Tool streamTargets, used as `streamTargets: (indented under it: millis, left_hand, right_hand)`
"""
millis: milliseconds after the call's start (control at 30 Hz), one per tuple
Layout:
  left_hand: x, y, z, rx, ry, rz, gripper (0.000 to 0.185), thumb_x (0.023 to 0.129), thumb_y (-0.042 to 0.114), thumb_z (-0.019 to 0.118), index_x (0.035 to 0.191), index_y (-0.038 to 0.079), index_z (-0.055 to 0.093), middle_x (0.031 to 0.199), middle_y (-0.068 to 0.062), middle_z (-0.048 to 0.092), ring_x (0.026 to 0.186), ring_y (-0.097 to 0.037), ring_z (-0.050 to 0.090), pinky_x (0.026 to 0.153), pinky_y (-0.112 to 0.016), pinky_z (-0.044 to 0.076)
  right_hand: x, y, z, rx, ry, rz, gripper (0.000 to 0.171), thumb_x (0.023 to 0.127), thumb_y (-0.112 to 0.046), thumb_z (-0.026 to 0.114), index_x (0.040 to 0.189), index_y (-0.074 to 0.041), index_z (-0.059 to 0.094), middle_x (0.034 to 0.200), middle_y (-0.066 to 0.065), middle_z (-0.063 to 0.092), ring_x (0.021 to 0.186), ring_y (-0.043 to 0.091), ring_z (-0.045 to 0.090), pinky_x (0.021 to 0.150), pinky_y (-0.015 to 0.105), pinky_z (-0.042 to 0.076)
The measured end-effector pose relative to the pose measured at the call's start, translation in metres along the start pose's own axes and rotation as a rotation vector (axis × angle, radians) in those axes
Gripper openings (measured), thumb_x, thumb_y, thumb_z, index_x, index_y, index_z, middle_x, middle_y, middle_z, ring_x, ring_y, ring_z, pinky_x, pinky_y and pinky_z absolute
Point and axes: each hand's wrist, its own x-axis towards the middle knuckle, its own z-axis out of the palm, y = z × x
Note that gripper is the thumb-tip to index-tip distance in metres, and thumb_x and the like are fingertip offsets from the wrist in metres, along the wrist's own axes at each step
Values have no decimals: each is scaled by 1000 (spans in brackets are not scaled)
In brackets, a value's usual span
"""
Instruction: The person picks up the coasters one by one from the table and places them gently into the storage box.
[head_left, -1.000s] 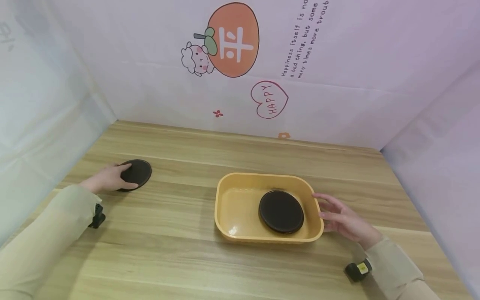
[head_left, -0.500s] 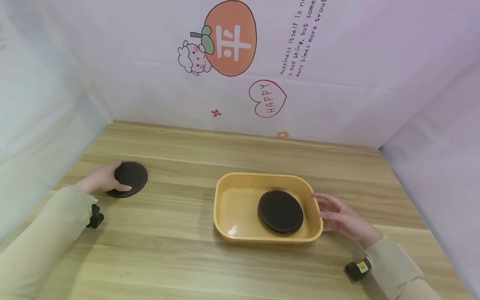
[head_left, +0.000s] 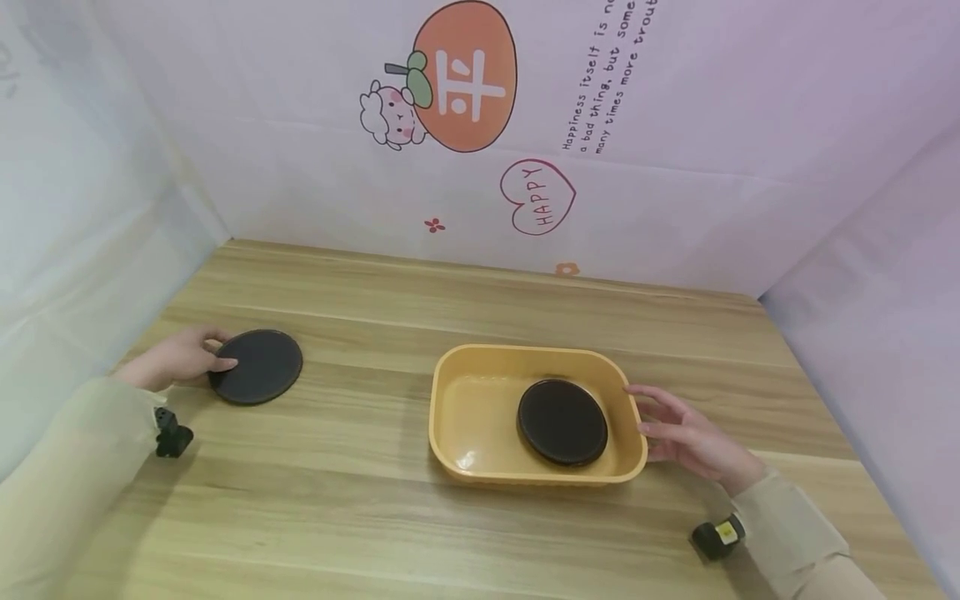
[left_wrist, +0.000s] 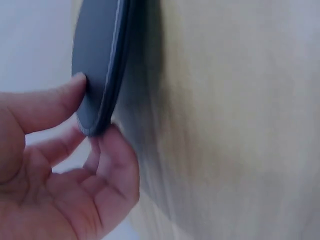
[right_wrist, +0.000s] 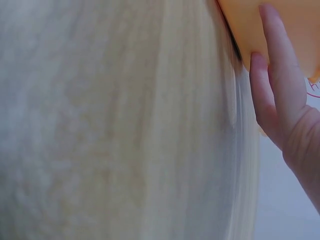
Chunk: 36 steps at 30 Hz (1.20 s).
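Note:
My left hand point(head_left: 180, 354) pinches the left edge of a black round coaster point(head_left: 262, 367) with a stitched rim, thumb on top and fingers beneath. In the left wrist view the coaster point(left_wrist: 97, 55) stands off the wooden surface and casts a shadow on it. At the right end of a yellow rectangular tub point(head_left: 480, 479), my right hand point(head_left: 693, 442) touches the rim and outer wall. Its fingers lie fairly straight against the tub wall point(right_wrist: 240, 25) in the right wrist view. A second black disc point(head_left: 562, 422) rests inside the tub's right half.
The wooden tabletop point(head_left: 337, 500) extends between the hands and in front of the tub. Behind it rises a white printed cloth wall point(head_left: 300, 167), with more cloth at left and right. Black wrist cameras point(head_left: 172, 433) hang from both sleeves.
My left hand has slid back left to the coaster's edge, gripping it there, and the coaster now shows more fully and looks raised. The right hand and tub stay put.

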Motion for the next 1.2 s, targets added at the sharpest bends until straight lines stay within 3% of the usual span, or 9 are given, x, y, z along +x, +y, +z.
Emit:
streamTargets:
  millis: [100,233,467,667,833,933,1000,1067,1200]
  left_hand:
    - [0,0,3,-15,-35,20,54,94,11,56,130,-21,30,114,-38,51,80,-13,59,62,-24,51]
    - [-2,2,6,-44,-63,43,57,95,13,56,133,-20,28,124,-40,44,87,-11,59,67,-24,54]
    - [-8,13,14,-281,-172,64,66,95,10,53,141,-19,14,135,-39,29,91,-4,58,80,-24,55]
    - [-2,17,25,-452,-198,104,67,96,10,53,142,-17,11,132,-28,37,93,-2,58,84,-24,53]
    - [4,19,32,-545,-217,135,71,97,12,52,143,-16,5,142,-37,19,95,4,56,88,-23,52]
    - [7,24,36,-593,-219,154,71,97,11,53,144,-15,6,139,-32,30,96,4,56,89,-23,51]
    - [8,28,39,-616,-217,162,70,96,11,55,143,-14,10,131,-19,42,97,1,58,88,-23,52]
    - [9,33,43,-628,-214,162,70,95,11,56,144,-13,11,126,-9,44,98,0,59,88,-23,52]
    - [13,42,50,-654,-205,163,71,95,12,56,145,-11,11,127,-8,44,98,0,58,88,-23,52]
  right_hand:
    - [0,0,-1,8,-10,-8,51,97,4,38,137,-28,43,133,-11,45,115,13,56,84,40,55]
    - [-1,1,-1,15,-20,-16,51,98,5,38,137,-28,42,134,-12,44,116,13,56,85,40,55]
    - [0,0,0,16,-16,-5,51,98,4,38,137,-28,43,133,-12,45,116,12,55,85,41,55]
    - [1,1,-2,-4,1,11,51,98,4,38,137,-28,42,132,-13,44,115,12,56,84,41,55]
    - [1,0,-3,8,-11,9,51,98,4,38,137,-28,43,132,-12,45,115,12,56,85,41,54]
    - [1,-2,-3,23,-17,7,51,97,4,38,136,-28,43,133,-11,47,115,12,56,85,41,54]
    - [1,-4,-2,30,-17,8,50,97,4,39,136,-28,44,132,-11,47,115,13,56,85,41,54]
    - [1,-4,-1,32,-16,13,50,97,4,39,136,-27,44,132,-11,47,115,14,57,85,42,54]
    - [1,-5,-1,38,-20,20,50,97,4,39,136,-27,43,131,-10,46,115,16,57,86,43,54]
